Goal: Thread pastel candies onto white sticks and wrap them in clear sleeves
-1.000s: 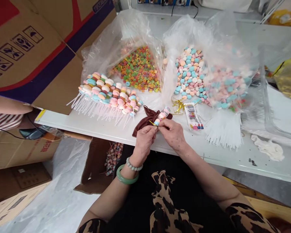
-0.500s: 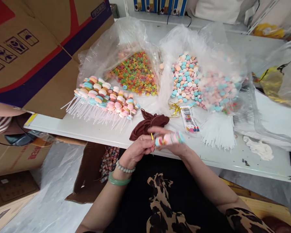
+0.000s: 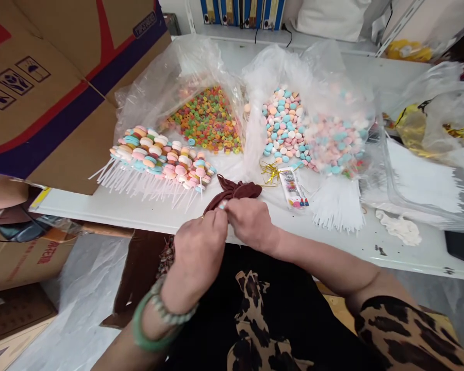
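My left hand (image 3: 201,245) is closed, knuckles up, with a bead bracelet and a green bangle on its wrist. Pressed close beside it, my right hand (image 3: 254,222) is also closed. Between them shows a small pale-blue and white bit of a candy skewer (image 3: 222,205); the rest is hidden by my fingers. A brown cloth bow (image 3: 237,190) lies just beyond the hands. Left of it rests a pile of candy skewers (image 3: 160,157) on white sticks. Gold twist ties (image 3: 270,172) and a small printed packet (image 3: 292,186) lie to the right.
Plastic bags hold coloured candy rings (image 3: 212,121) and pastel candies (image 3: 284,126). White sticks (image 3: 340,206) and a crumpled white glove (image 3: 399,226) lie on the right of the table. A large cardboard box (image 3: 58,98) stands at left; a person's arm (image 3: 5,190) shows below it.
The wrapped candy skewer with its gold tie was in plain sight between my hands. Now both hands are closed together over it, knuckles up, hiding most of it. The view has shifted slightly.
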`<state>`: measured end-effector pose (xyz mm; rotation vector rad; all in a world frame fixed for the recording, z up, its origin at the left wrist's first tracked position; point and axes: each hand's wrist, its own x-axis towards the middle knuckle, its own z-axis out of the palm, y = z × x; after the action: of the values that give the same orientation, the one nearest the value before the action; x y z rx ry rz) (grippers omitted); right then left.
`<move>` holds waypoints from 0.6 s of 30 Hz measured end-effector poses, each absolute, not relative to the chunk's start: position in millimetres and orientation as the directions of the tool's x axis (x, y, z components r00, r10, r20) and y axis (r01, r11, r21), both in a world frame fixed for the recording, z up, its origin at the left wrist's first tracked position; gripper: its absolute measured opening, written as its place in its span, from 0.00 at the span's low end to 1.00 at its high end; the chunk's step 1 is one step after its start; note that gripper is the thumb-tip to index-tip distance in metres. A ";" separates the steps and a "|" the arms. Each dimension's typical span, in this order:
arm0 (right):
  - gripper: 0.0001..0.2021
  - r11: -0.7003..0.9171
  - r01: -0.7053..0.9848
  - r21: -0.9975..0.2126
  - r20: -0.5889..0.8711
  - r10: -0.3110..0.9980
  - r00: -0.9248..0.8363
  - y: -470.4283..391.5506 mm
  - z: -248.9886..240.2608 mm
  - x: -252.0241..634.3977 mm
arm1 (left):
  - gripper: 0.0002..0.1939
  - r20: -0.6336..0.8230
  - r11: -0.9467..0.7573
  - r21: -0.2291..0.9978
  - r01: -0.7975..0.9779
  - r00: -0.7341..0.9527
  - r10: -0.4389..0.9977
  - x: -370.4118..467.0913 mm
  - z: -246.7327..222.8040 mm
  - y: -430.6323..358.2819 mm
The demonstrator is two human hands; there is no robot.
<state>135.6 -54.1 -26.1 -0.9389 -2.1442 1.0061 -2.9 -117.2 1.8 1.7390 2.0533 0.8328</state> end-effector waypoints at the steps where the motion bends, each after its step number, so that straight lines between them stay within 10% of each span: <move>1: 0.09 0.325 0.292 -0.900 0.124 0.831 -0.543 -49.1 -27.2 129.7 | 0.12 0.199 0.121 0.626 0.770 -0.308 0.930 3.9 -4.9 -119.3; 5: 0.13 0.046 0.054 -0.997 0.006 0.813 -0.583 -47.2 -31.7 115.0 | 0.21 0.093 0.093 0.944 0.317 -0.525 0.846 4.6 -35.5 -113.1; 9: 0.12 0.119 0.054 -0.991 0.072 0.842 -0.535 -54.9 -39.8 122.9 | 0.39 -0.521 0.523 0.801 -0.290 0.091 0.849 -16.4 -55.8 -110.9; 13: 0.12 0.120 0.133 -0.984 0.022 0.817 -0.576 -51.7 -48.7 134.6 | 0.31 -0.496 0.551 0.805 -0.220 0.258 0.829 -34.2 -54.8 -119.2; 18: 0.15 -0.346 0.165 -0.924 -0.329 0.495 -0.804 -57.6 -60.5 133.4 | 0.14 -0.320 0.199 0.885 0.421 0.238 0.917 -54.3 -27.3 -133.2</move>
<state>133.4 -57.6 -60.5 -0.8648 -1.6524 2.2541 -54.3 -133.2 -27.3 1.4047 1.3649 0.5665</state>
